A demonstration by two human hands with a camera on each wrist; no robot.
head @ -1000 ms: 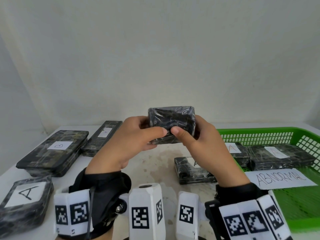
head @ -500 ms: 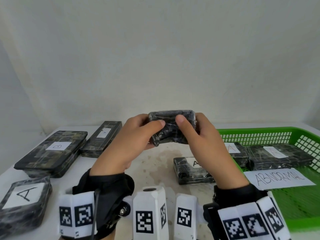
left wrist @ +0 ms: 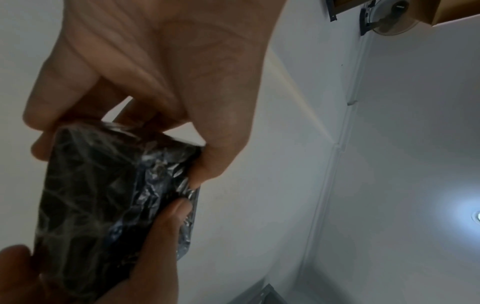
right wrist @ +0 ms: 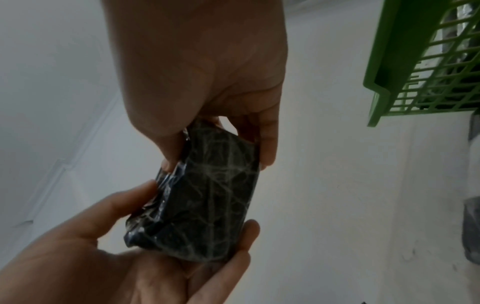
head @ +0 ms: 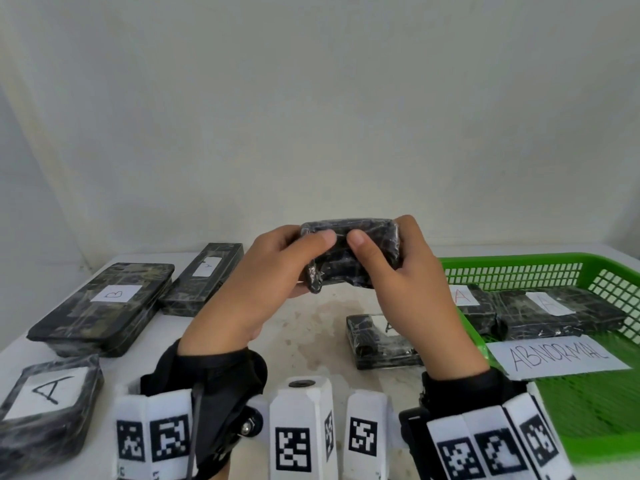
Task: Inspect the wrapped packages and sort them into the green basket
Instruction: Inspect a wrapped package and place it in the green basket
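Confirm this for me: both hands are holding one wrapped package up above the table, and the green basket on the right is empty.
Not quite. The green basket is not empty: the head view shows two wrapped packages lying in it, along with a paper sign reading ABNORMAL. The rest holds: the left hand and right hand hold one wrapped package above the table.

Bare pale worktop [head: 311, 327] lies open below the raised hands. Just right of that gap, a black film-wrapped package [head: 374, 344] lies flat beside the green plastic lattice basket [head: 519, 271], whose near rim carries a white paper "ABNORMAL" sign [head: 557, 356]. Left of the gap, long black wrapped packages [head: 104, 306] crowd the worktop.
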